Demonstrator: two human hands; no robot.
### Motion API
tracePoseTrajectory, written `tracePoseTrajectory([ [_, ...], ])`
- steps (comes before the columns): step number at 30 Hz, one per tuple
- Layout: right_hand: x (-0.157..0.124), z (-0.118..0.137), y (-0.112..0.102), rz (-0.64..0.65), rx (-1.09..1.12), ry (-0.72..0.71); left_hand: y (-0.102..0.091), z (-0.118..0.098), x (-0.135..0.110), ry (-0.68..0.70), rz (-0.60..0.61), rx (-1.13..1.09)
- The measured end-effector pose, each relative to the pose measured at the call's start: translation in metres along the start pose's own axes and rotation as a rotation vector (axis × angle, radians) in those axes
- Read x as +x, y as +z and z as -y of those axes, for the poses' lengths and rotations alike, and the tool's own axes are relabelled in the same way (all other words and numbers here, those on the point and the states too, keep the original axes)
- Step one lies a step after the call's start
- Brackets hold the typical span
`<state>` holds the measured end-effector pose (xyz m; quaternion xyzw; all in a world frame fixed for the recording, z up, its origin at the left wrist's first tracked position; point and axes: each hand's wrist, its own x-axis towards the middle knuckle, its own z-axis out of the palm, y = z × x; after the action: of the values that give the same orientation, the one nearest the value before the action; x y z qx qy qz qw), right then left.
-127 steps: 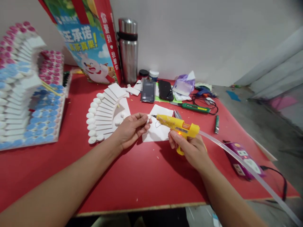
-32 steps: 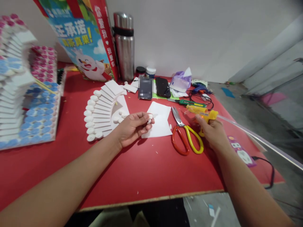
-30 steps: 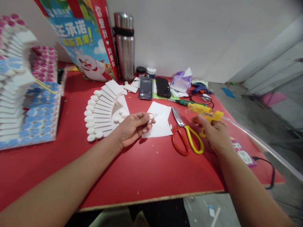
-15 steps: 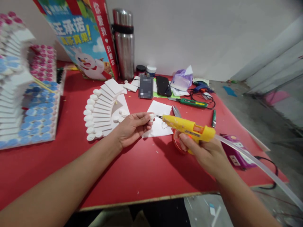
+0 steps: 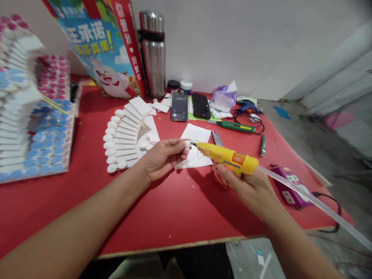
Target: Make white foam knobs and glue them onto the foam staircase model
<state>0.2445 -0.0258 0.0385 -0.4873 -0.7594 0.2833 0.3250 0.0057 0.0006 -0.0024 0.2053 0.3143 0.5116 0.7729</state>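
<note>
Between the thumb and fingers of my left hand is a small white piece, its exact kind too small to make out. My right hand grips a yellow hot glue gun, whose nozzle is at the white piece. From the gun's back runs a long translucent glue stick. Under the piece lies a white sheet of paper. Left of my left hand, white strips with round white ends form a fan, and several loose white pieces lie beside it.
Stacks with blue and pink round tops stand at the left. A steel thermos and a printed box are at the back. A green cutter, scissors and a purple power strip lie right.
My right hand has moved the glue gun slightly left, bringing its nozzle up to the white piece. My left hand has hardly moved.
</note>
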Motion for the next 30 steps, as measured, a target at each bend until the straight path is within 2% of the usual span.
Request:
tracePoseTrajectory([
  [5, -0.002, 0.001, -0.003, -0.013, -0.103, 0.014, 0.001, 0.000, 0.000, 0.004, -0.024, 0.004],
  [15, -0.001, 0.003, 0.003, -0.001, -0.168, -0.013, 0.000, 0.001, 0.000, 0.039, 0.009, 0.056],
  [22, -0.002, 0.005, 0.002, -0.024, -0.202, -0.010, 0.001, 0.000, -0.001, 0.036, -0.001, 0.053],
  [30, -0.002, 0.012, 0.000, 0.014, -0.247, -0.026, 0.000, 0.002, 0.001, 0.058, -0.034, 0.073],
])
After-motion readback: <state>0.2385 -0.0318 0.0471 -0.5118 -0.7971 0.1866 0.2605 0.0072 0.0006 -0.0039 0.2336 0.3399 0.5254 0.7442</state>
